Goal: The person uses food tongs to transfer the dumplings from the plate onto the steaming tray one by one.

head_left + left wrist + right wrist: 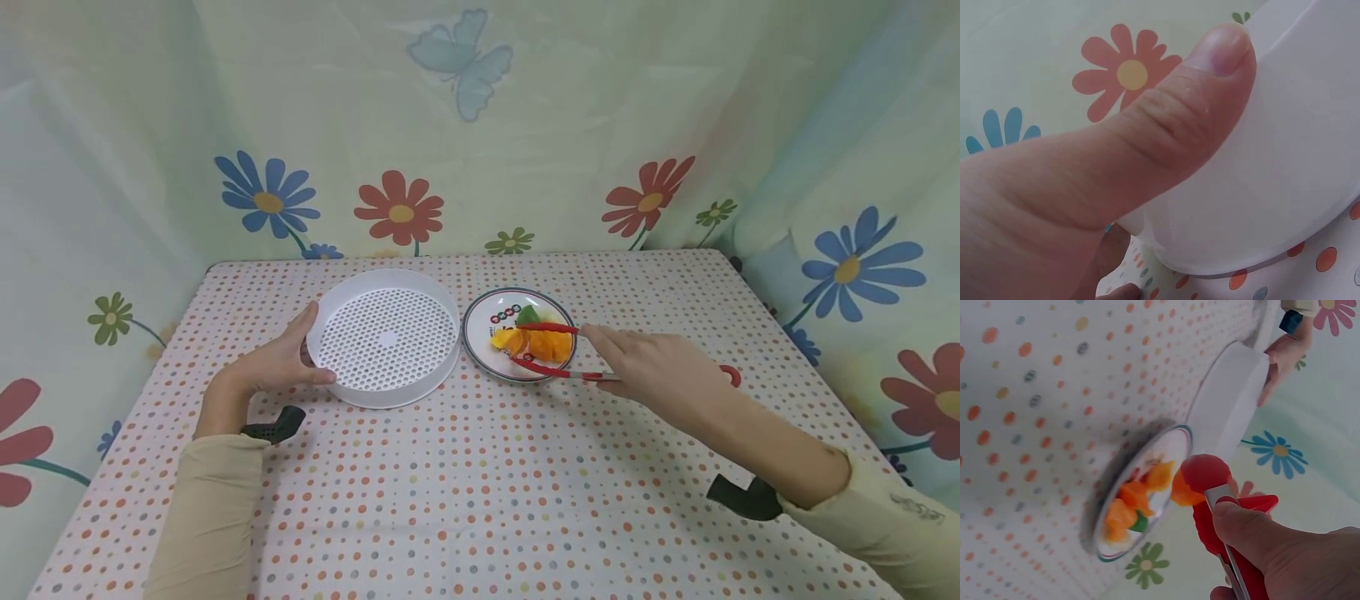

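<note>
On the plate (pixel 478 330) below red tongs (pixel 551 327), illegible lettering (pixel 506 314)

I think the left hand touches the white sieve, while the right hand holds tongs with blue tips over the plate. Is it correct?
Not quite: the tips of the tongs are red, not blue, as the head view shows. The left hand does touch the white sieve, and the right hand holds the tongs over the plate.
</note>
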`<state>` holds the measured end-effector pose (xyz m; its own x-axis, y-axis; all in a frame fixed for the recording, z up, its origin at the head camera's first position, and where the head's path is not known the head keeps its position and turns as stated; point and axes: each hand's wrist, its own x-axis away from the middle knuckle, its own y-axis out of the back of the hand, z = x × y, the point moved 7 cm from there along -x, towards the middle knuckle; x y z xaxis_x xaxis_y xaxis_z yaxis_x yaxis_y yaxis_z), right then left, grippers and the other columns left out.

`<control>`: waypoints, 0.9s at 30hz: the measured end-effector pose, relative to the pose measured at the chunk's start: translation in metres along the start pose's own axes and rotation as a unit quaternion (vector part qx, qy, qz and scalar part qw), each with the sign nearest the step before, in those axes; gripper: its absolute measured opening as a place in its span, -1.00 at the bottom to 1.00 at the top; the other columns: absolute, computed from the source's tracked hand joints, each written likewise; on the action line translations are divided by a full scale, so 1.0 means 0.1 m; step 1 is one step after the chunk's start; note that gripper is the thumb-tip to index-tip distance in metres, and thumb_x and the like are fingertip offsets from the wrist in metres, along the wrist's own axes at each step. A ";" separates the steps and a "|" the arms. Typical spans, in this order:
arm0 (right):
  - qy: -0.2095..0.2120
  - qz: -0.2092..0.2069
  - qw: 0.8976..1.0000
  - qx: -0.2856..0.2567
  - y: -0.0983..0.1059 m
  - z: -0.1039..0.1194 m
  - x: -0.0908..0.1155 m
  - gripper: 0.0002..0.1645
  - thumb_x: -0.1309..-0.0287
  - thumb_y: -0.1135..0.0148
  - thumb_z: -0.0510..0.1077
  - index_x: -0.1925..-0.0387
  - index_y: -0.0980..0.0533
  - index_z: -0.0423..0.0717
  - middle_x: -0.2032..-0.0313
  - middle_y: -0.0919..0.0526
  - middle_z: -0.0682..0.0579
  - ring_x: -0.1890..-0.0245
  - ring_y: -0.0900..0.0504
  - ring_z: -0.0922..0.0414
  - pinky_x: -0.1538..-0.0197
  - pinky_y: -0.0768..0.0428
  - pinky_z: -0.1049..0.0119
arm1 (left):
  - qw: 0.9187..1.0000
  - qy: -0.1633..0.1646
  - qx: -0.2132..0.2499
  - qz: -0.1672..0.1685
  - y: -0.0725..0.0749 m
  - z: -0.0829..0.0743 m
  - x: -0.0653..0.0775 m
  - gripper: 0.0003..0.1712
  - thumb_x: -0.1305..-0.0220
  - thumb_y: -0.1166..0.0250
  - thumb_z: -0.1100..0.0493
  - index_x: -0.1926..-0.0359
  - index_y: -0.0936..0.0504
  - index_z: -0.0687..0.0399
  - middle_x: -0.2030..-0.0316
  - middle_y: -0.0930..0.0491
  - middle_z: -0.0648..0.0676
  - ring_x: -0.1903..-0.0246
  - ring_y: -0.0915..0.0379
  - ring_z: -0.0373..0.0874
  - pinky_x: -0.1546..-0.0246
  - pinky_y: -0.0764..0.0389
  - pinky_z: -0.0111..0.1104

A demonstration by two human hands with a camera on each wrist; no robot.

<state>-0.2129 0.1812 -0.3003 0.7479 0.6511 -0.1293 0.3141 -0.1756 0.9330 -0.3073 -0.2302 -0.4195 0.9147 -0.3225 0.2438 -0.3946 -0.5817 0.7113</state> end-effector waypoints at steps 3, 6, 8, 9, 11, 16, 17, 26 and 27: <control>0.009 -0.020 1.000 -0.002 0.12 0.04 -0.18 -0.02 0.18 -0.52 0.05 -0.26 -0.31 -0.21 -0.07 -0.62 -0.15 0.09 -0.69 -0.07 0.22 -0.69 0.09 | 1.000 -0.002 -0.005 0.000 0.04 0.02 0.03 0.53 0.08 -0.49 -0.13 -0.45 0.57 0.08 -0.48 0.57 0.22 -0.46 0.60 0.25 -0.35 0.23 0.28; 0.024 -0.032 0.999 -0.008 0.23 0.13 -0.42 0.01 0.17 -0.51 0.06 -0.29 -0.27 -0.20 -0.11 -0.60 -0.14 0.07 -0.69 -0.07 0.21 -0.69 0.10 | 1.000 0.002 -0.004 0.000 0.05 0.06 0.04 0.52 0.07 -0.49 -0.14 -0.45 0.57 0.09 -0.48 0.58 0.21 -0.46 0.61 0.23 -0.36 0.25 0.26; 0.034 -0.039 0.999 -0.008 0.29 0.22 -0.61 -0.01 0.14 -0.49 0.08 -0.29 -0.26 -0.18 -0.14 -0.58 -0.10 0.05 -0.68 -0.04 0.25 -0.69 0.13 | 1.000 0.001 -0.004 0.000 0.05 0.08 0.03 0.52 0.07 -0.49 -0.14 -0.45 0.57 0.09 -0.48 0.58 0.20 -0.46 0.62 0.22 -0.36 0.25 0.25; 0.041 -0.042 0.998 -0.010 0.30 0.28 -0.71 -0.02 0.12 -0.48 0.09 -0.29 -0.26 -0.18 -0.16 -0.56 -0.09 0.03 -0.67 -0.02 0.24 -0.69 0.13 | 1.000 0.001 -0.004 -0.001 0.05 0.09 0.02 0.52 0.08 -0.49 -0.15 -0.45 0.57 0.08 -0.48 0.58 0.20 -0.46 0.62 0.21 -0.37 0.26 0.24; 0.055 -0.049 0.997 -0.012 0.31 0.39 -0.90 -0.05 0.06 -0.44 0.11 -0.31 -0.25 -0.16 -0.19 -0.53 -0.07 -0.01 -0.66 0.01 0.23 -0.69 0.16 | 1.000 0.002 0.000 -0.001 0.04 0.10 0.00 0.52 0.08 -0.50 -0.14 -0.45 0.57 0.07 -0.48 0.58 0.19 -0.46 0.63 0.20 -0.38 0.26 0.23; 0.089 -0.050 0.994 -0.027 0.20 0.69 -1.33 -0.07 0.00 -0.38 0.13 -0.34 -0.25 -0.13 -0.20 -0.53 -0.01 -0.03 -0.65 0.07 0.13 -0.68 0.19 | 1.000 0.000 0.010 -0.005 -0.01 0.11 -0.06 0.52 0.09 -0.50 -0.15 -0.46 0.55 0.04 -0.49 0.56 0.16 -0.47 0.62 0.17 -0.40 0.27 0.19; 0.095 -0.049 0.994 -0.031 0.16 0.74 -1.40 -0.08 -0.01 -0.38 0.14 -0.33 -0.25 -0.12 -0.19 -0.54 -0.01 -0.01 -0.66 0.08 0.14 -0.68 0.20 | 1.000 -0.001 0.012 -0.006 -0.02 0.11 -0.07 0.52 0.10 -0.51 -0.15 -0.46 0.54 0.03 -0.49 0.55 0.15 -0.47 0.61 0.16 -0.40 0.27 0.18; 0.125 -0.036 0.989 -0.065 -0.15 1.14 -1.83 -0.14 -0.05 -0.33 0.18 -0.31 -0.26 -0.07 -0.19 -0.54 0.01 0.01 -0.67 0.09 0.10 -0.68 0.23 | 0.999 -0.024 0.031 -0.018 -0.01 0.08 -0.10 0.52 0.14 -0.54 -0.10 -0.48 0.48 0.01 -0.50 0.51 0.11 -0.48 0.59 0.11 -0.42 0.26 0.14; 0.126 -0.035 0.989 -0.066 -0.17 1.17 -1.86 -0.14 -0.04 -0.33 0.18 -0.30 -0.26 -0.06 -0.19 -0.54 0.02 0.03 -0.68 0.09 0.10 -0.68 0.23 | 0.999 -0.023 0.031 -0.018 0.00 0.08 -0.10 0.52 0.14 -0.54 -0.11 -0.48 0.48 0.00 -0.50 0.51 0.10 -0.48 0.59 0.10 -0.42 0.25 0.14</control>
<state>-0.2894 -0.0233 -0.3317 0.5520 0.8247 -0.1230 0.2691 -0.0366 0.9624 -0.3171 -0.2328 -0.4271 0.9242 -0.3330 0.1871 -0.3670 -0.6388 0.6761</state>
